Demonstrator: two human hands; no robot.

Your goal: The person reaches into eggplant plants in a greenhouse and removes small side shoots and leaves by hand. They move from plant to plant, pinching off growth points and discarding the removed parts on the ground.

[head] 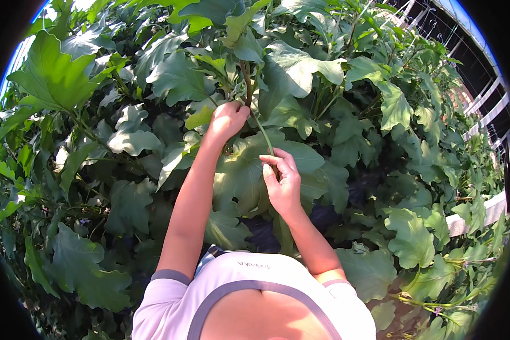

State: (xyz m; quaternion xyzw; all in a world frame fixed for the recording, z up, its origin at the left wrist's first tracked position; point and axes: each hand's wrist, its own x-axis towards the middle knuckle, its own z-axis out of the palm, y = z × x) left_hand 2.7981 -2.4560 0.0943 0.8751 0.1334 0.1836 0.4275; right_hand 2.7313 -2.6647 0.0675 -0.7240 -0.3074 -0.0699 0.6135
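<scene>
Both hands are among the broad, lobed leaves of what looks like an eggplant plant. My left hand (229, 121) is closed at the dark main stem (247, 85), where a leaf stalk branches off. Its fingertips are partly hidden behind the thumb and foliage. Lower and to the right, my right hand (283, 180) pinches the green leaf stalk (263, 135) between thumb and fingers. That stalk slants down from the stem towards my body. A large leaf (242, 178) spreads beneath it, between my forearms; whether it belongs to this stalk I cannot tell.
Dense foliage (131, 140) surrounds my arms on both sides. Small purple flowers (437, 310) show low on the right. Dark sheeting (261, 233) is visible below the leaves. A pale frame (486, 111) and hanging strings stand at the upper right.
</scene>
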